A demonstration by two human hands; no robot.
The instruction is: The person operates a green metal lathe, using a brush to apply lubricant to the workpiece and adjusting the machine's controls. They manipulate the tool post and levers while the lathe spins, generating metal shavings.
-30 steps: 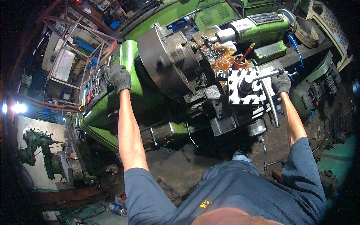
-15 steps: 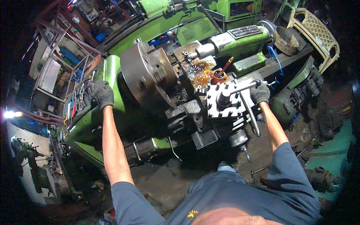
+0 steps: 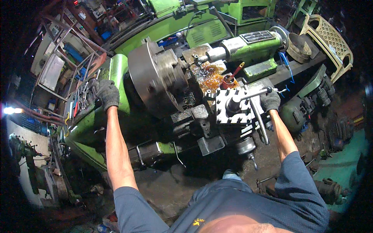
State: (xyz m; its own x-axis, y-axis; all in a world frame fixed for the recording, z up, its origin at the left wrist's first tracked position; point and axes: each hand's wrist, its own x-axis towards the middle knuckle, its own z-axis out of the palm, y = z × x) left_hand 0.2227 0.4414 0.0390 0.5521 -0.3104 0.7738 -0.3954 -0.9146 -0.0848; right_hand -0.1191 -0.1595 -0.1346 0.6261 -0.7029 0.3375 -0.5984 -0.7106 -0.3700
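My left hand, in a dark knitted glove, is on top of the green headstock. Its fingers curl round a dark lever beside a tray of hand tools. To the right of it, the big lathe chuck has blurred jaws, as if turning. My right hand, gloved too, is closed just right of the square tool post; whatever its fingers hold is hidden. Close by are the tool post's ball-ended handle and a thick metal bar.
A red cup with a brush stands behind the tool post, beside oily metal chips. The green tailstock sits farther back. Hand tools lie left of my left hand. A beige plastic chair stands at far right.
The whole view has shifted slightly. Both hands keep their places on the lathe, and the chuck's jaws are blurred in both frames.
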